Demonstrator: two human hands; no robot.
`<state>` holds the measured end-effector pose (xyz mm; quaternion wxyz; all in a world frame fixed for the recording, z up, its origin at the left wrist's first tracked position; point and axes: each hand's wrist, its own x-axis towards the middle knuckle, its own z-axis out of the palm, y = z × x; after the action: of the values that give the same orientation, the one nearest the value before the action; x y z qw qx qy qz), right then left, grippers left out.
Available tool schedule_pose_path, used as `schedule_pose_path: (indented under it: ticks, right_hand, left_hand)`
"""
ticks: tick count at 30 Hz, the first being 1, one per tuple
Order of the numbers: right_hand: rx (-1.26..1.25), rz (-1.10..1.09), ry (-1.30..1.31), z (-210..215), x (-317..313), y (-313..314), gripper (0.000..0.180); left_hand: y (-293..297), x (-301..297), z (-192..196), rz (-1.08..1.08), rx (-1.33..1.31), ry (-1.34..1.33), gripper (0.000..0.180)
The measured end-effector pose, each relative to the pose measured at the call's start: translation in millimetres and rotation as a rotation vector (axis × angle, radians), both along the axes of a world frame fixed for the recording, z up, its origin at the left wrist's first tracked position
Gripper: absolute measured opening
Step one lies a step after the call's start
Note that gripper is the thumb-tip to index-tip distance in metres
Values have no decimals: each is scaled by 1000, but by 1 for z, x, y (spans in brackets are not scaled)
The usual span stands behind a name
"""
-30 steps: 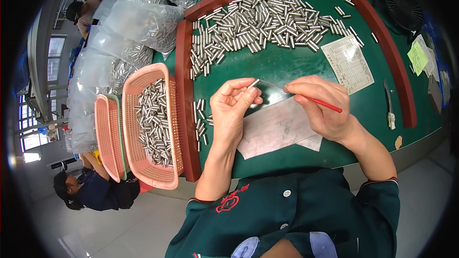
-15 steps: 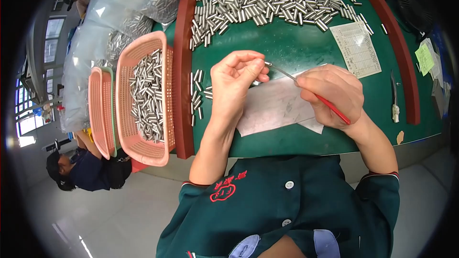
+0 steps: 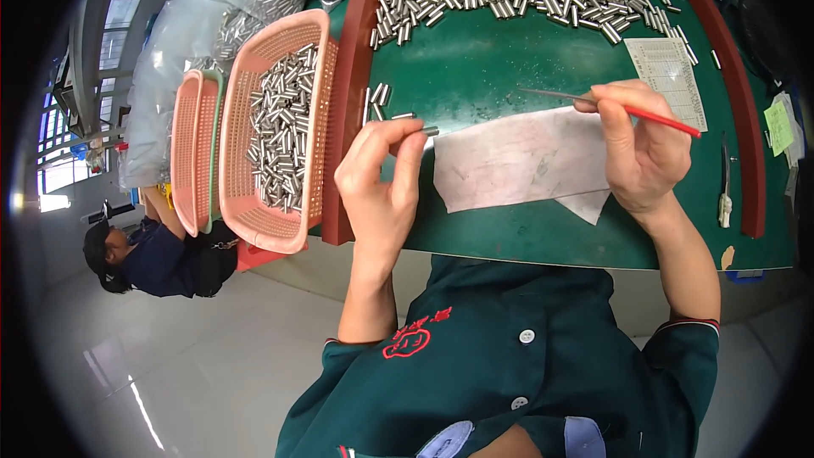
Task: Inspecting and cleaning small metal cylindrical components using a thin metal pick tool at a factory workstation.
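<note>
- I am pinching a small metal tube (image 3: 421,129) in my left hand (image 3: 380,182), fingers clamped on it, above the bench's left edge near the white paper sheet (image 3: 519,159).
- I am drawing my hands apart: a second ago the tube and tool met over the paper, so that poke looks finished.
- My right hand (image 3: 642,148) is gripping a red-handled probe (image 3: 629,108), fingers closed around it.
- The pink basket (image 3: 280,123) of tubes is hanging off the bench's left rim.

Pink basket (image 3: 315,59), green mat (image 3: 500,59)
</note>
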<state>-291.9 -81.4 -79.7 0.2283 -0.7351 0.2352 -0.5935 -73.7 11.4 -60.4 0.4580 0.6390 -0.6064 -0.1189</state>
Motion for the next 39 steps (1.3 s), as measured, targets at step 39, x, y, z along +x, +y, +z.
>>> schedule_pose_path:
  ticks: [39]
  right_hand:
    - [254, 24, 27, -4, 2, 9, 17]
  left_hand:
    - [161, 3, -76, -114, 325, 2120, 21]
